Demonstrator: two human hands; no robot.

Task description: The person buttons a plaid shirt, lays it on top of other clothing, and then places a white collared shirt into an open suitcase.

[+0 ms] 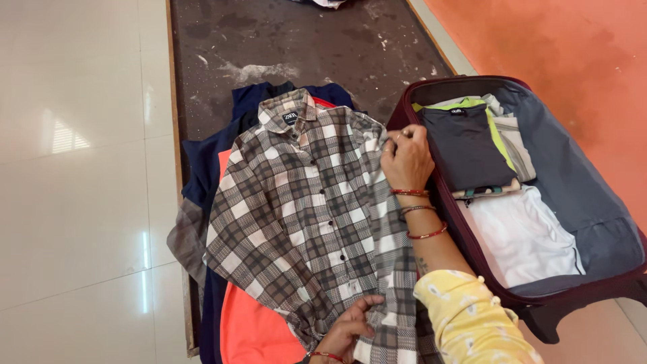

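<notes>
Here we hold one checked shirt (303,216), spread face-up on a pile of garments just left of the open maroon suitcase (606,269). Our right hand (406,160) pinches its shoulder edge; our left hand (347,330) grips the hem, fingers closed. We judge the fold could skew, dragging the one orange garment (253,330) and one navy garment (209,162) beneath. Three bangles (418,212) ring the right wrist and could snag buttons.

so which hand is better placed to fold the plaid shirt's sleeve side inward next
Probably the right hand: it already pinches the shoulder edge of the brown and white checked cotton shirt, on the side by the open maroon fabric suitcase. The left hand is lower, pressing on the hem.
</notes>
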